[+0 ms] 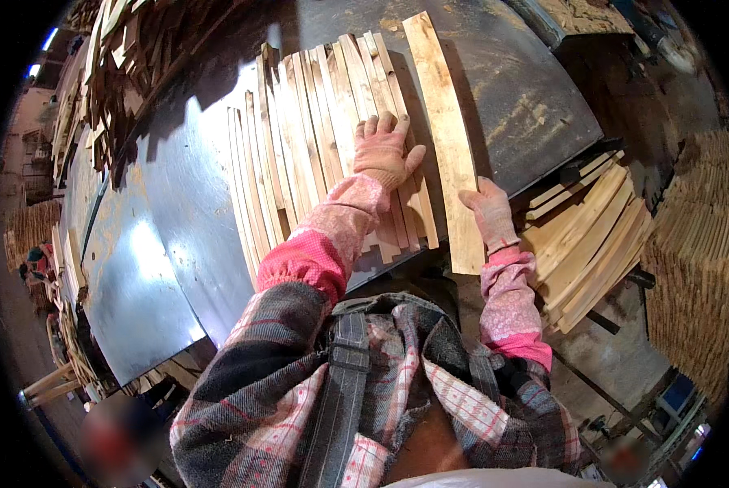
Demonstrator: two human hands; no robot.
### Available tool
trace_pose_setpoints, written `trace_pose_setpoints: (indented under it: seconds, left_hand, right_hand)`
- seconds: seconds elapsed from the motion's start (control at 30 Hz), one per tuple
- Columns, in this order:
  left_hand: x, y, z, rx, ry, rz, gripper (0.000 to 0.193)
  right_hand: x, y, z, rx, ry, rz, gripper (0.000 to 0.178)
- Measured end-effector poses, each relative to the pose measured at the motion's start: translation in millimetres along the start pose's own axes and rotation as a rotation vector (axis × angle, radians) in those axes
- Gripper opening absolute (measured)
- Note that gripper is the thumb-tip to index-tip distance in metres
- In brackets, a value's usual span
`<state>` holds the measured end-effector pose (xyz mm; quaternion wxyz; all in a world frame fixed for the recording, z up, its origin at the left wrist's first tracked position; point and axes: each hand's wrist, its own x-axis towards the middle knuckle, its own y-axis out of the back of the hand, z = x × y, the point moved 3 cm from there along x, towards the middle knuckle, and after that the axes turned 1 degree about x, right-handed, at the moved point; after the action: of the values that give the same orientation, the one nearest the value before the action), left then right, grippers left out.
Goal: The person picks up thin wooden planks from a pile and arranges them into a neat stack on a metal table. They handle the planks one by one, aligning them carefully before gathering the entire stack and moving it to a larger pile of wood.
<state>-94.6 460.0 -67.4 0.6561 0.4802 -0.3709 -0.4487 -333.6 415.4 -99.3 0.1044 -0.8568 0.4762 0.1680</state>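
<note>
My left hand (383, 153), in a pale pinkish glove, lies flat with fingers apart on a row of narrow wooden strips (312, 114). The strips sit side by side on a metal table (128, 276), their ends uneven. To the right of the row, a wider, longer wooden board (441, 122) slants across the tabletop. My right hand (492, 215), gloved as well, grips the right edge of this board close to its near end, thumb on top. That near end reaches past the table's edge. The fingers under the board are hidden.
Beside the table on the right, several boards (580, 236) lie stacked on a dark support. Farther right rises a tall stack of wood pieces (696, 268). Loose wood offcuts (128, 73) heap up at the far left. Another person (41, 264) is at the left edge.
</note>
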Motion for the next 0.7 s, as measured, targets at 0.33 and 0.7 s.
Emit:
trace_pose_setpoints:
  seconds: [0.33,0.7]
  left_hand:
    - [1.5,6.7,-0.7,-0.010,-0.025,-0.005,0.070]
    - [3.7,6.9,4.7,-0.019,-0.025,-0.007,0.072]
  right_hand:
    - [21.3,-20.9,0.9,-0.572,0.033,0.148,0.034]
    - [3.2,-78.6,-16.3,-1.348,-0.101,0.191,0.040]
